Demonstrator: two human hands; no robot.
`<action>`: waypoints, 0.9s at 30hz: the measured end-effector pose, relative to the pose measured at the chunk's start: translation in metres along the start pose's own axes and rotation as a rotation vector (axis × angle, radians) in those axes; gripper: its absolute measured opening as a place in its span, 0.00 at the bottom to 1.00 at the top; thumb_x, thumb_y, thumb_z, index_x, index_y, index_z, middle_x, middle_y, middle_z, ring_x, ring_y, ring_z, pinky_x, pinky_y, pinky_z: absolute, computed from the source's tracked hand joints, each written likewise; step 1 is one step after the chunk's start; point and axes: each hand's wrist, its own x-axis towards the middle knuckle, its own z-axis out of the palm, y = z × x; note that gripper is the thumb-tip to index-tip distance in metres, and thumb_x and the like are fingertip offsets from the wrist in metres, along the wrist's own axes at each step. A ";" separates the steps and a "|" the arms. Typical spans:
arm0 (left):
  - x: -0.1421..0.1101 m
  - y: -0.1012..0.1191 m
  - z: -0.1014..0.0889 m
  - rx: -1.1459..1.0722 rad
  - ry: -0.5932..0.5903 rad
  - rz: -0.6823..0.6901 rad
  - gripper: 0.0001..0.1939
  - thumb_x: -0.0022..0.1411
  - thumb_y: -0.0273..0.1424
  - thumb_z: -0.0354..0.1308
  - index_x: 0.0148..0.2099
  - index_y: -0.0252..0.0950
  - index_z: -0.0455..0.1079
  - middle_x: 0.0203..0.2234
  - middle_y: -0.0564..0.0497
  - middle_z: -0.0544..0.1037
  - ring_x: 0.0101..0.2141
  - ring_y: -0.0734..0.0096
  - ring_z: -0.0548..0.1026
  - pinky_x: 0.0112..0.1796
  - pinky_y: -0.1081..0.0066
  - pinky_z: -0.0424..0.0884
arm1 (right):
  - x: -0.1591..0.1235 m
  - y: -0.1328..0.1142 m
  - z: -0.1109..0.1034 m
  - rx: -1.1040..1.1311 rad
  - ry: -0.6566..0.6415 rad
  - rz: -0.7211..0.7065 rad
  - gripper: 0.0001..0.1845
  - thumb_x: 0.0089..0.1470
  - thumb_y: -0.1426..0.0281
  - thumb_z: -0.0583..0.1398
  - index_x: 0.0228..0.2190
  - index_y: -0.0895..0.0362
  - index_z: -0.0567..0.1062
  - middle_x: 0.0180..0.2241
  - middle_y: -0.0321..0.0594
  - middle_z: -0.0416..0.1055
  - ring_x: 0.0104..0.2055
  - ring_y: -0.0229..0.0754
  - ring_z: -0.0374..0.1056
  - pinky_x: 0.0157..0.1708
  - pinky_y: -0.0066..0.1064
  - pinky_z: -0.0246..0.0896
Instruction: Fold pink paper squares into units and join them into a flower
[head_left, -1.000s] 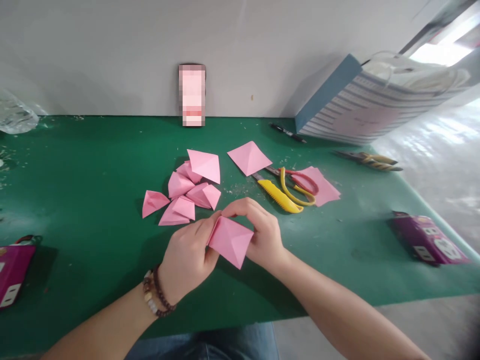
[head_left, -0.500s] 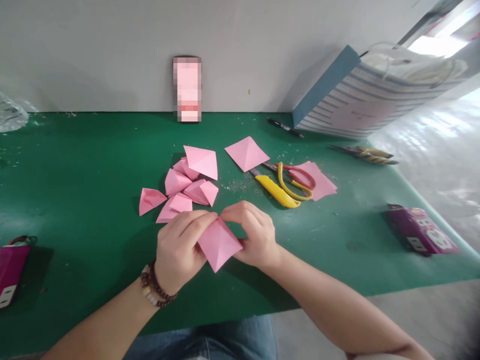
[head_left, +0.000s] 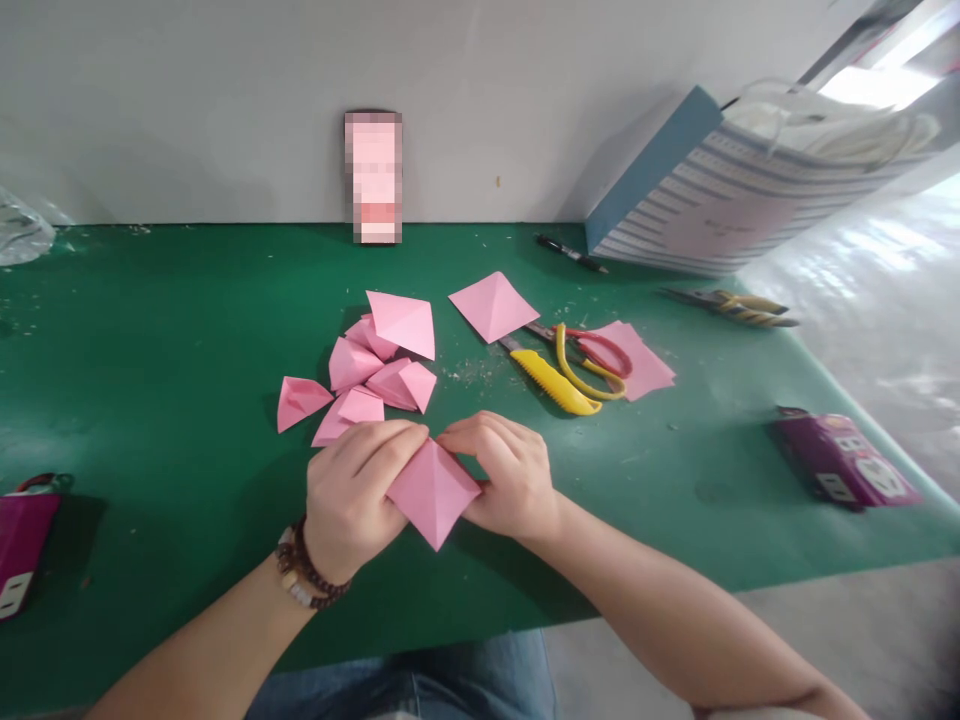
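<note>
We pinch a folded pink paper square (head_left: 433,492) between our left hand (head_left: 351,500) and right hand (head_left: 510,478), both grips narrow on its side corners. One corner points toward us; the left hand overlaps it more, beside the pile of pink folds (head_left: 352,365) on the green bench (head_left: 150,400).

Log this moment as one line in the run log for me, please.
left hand: holds pink paper | right hand: holds same paper | nearby: folded pink pieces | surface: green mat

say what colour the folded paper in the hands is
The folded paper is plain pink, and it shows best in the head view.
</note>
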 end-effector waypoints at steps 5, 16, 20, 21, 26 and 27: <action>0.001 0.000 0.000 -0.006 -0.011 0.004 0.14 0.60 0.19 0.55 0.46 0.37 0.71 0.36 0.48 0.80 0.38 0.66 0.78 0.40 0.68 0.76 | -0.001 0.000 0.000 -0.016 -0.021 -0.016 0.05 0.52 0.72 0.58 0.34 0.53 0.69 0.29 0.40 0.75 0.28 0.41 0.71 0.27 0.31 0.66; 0.000 -0.008 -0.004 0.051 -0.004 0.031 0.19 0.59 0.14 0.49 0.46 0.37 0.72 0.35 0.48 0.79 0.38 0.67 0.77 0.41 0.67 0.74 | 0.026 0.005 -0.041 0.637 -0.454 0.382 0.25 0.47 0.75 0.59 0.49 0.53 0.66 0.47 0.43 0.69 0.46 0.42 0.69 0.47 0.38 0.68; 0.003 -0.007 -0.004 0.052 -0.001 0.042 0.15 0.60 0.16 0.52 0.43 0.36 0.73 0.34 0.47 0.79 0.37 0.66 0.77 0.40 0.67 0.74 | 0.027 0.010 -0.041 0.983 -0.508 0.563 0.19 0.47 0.72 0.56 0.44 0.54 0.68 0.46 0.43 0.69 0.46 0.43 0.68 0.48 0.40 0.67; 0.003 -0.007 -0.004 0.044 0.001 0.042 0.13 0.60 0.17 0.54 0.43 0.35 0.73 0.34 0.47 0.79 0.37 0.66 0.77 0.40 0.67 0.74 | 0.026 0.010 -0.039 1.024 -0.529 0.595 0.20 0.46 0.72 0.57 0.45 0.54 0.68 0.47 0.44 0.69 0.48 0.44 0.67 0.50 0.41 0.65; 0.004 -0.004 -0.003 0.074 0.000 0.097 0.13 0.59 0.17 0.56 0.43 0.34 0.73 0.33 0.47 0.79 0.37 0.65 0.77 0.40 0.65 0.74 | 0.023 0.007 -0.025 1.088 -0.351 0.842 0.13 0.46 0.71 0.58 0.37 0.53 0.70 0.48 0.41 0.69 0.55 0.46 0.63 0.56 0.44 0.55; 0.003 -0.003 -0.003 0.084 0.000 0.112 0.13 0.58 0.16 0.56 0.43 0.34 0.73 0.33 0.47 0.79 0.36 0.65 0.77 0.39 0.66 0.74 | 0.023 0.005 -0.022 1.101 -0.318 0.887 0.10 0.46 0.72 0.58 0.34 0.53 0.70 0.47 0.40 0.70 0.54 0.46 0.63 0.56 0.43 0.55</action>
